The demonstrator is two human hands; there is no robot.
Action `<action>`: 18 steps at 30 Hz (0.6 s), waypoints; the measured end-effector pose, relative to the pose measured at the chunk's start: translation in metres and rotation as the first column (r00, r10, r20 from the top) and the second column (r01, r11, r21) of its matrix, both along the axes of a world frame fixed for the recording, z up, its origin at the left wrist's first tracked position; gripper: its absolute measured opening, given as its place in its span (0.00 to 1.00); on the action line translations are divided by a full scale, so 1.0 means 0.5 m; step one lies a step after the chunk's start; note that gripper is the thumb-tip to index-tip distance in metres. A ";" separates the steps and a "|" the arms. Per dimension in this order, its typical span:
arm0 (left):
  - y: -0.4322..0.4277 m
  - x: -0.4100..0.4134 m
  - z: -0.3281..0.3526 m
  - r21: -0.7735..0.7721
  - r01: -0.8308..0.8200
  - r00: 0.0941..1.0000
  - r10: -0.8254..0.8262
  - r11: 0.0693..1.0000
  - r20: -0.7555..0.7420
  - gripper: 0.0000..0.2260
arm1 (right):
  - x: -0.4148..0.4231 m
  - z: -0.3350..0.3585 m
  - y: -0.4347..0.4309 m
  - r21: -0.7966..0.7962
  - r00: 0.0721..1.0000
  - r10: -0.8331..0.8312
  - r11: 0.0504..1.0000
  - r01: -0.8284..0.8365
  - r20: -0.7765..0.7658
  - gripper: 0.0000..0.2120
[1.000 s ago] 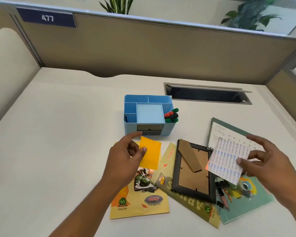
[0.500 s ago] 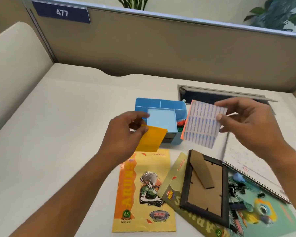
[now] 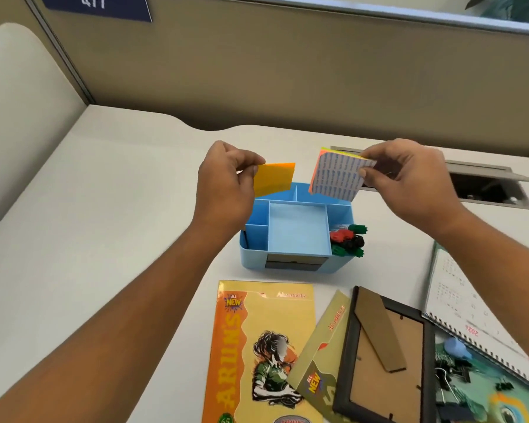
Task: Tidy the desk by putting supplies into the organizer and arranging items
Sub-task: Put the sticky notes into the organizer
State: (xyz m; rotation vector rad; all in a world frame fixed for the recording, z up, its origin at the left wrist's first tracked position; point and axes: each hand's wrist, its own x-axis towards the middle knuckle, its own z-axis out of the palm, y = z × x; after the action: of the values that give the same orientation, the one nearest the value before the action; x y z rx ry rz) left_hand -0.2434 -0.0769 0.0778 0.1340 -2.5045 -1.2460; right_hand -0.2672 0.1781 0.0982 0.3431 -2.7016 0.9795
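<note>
Above the blue organizer (image 3: 297, 236), left hand (image 3: 223, 184) pinching orange pad (image 3: 275, 179), right hand (image 3: 409, 181) pinching striped pad (image 3: 336, 178).

the blue organizer (image 3: 297, 230) is sitting upright on the white surface (image 3: 104, 224), divided into several open compartments around a big shallow square tray in the middle, with a dark drawer slot showing on its near face. its right-side compartment is holding a bunch of markers (image 3: 347, 239) with green, red and black caps sticking out. an orange sticky pad (image 3: 275, 178) is hanging tilted in the air above the organizer's back left corner, pinched at its left edge by the left hand (image 3: 226, 184). a second pad (image 3: 336, 175), with a white printed backing and neon edges, is being pinched at its right side by the right hand (image 3: 409, 181), above the back right corner.
</note>
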 end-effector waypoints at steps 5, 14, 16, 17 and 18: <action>0.007 -0.027 -0.038 0.015 -0.014 1.000 0.014 1.000 0.015 0.07 | -0.029 -0.040 0.001 -0.022 1.000 -0.009 1.000 0.009 0.019 0.07; -0.001 -0.011 -0.096 -0.073 0.037 0.989 -0.026 0.997 0.149 0.07 | -0.030 -0.104 0.017 0.068 0.969 -0.011 0.998 -0.006 0.247 0.14; -0.008 0.011 -0.106 -0.049 0.041 0.990 -0.034 0.998 0.135 0.10 | -0.020 -0.105 0.024 0.064 0.972 -0.031 0.998 0.016 0.232 0.13; -0.011 0.027 -0.108 -0.036 0.046 0.991 -0.041 0.998 0.129 0.10 | -0.012 -0.104 0.028 0.062 0.972 -0.041 0.998 0.027 0.231 0.13; -0.014 0.046 -0.113 -0.030 0.047 0.992 -0.043 0.998 0.120 0.11 | -0.003 -0.104 0.033 0.057 0.970 -0.053 0.998 0.040 0.236 0.12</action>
State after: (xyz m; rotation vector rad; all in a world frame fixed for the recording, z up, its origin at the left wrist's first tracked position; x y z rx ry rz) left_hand -0.2205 -0.0839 0.0213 0.1488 -2.6420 -1.2483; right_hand -0.2688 0.1946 0.0461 0.1807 -2.9386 0.9959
